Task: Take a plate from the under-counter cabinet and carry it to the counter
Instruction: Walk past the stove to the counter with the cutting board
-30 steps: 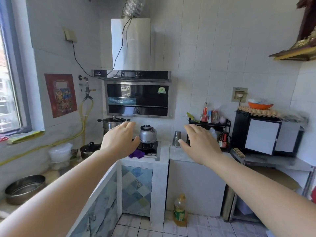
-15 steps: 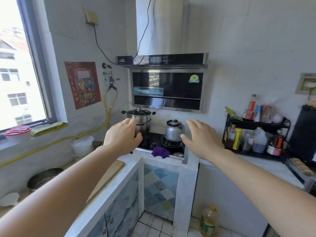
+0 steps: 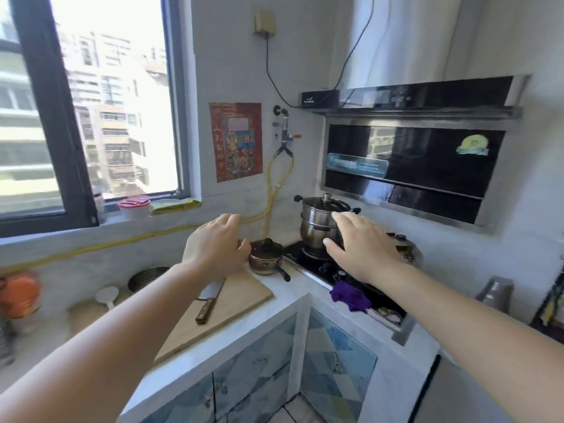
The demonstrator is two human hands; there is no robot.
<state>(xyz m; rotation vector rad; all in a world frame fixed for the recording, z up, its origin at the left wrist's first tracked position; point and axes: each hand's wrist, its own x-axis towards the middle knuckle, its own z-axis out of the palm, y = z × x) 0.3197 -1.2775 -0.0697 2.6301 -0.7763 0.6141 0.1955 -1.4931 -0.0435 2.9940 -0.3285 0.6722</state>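
Both my arms reach forward over the L-shaped white counter. My left hand hovers above the far end of a wooden cutting board, fingers loosely curled and holding nothing. My right hand floats over the black stove, fingers spread and empty. Under the counter, the cabinet doors with blue patterned panels are closed. No plate is in view.
A knife lies on the cutting board. A small lidded pan and a steel stockpot stand by the stove, with a purple cloth at its front edge. A range hood hangs above. Bowls sit at left under the window.
My view has moved closer and swung left toward the window and counter corner. Both hands stay raised and empty, now over the cutting board and stove.
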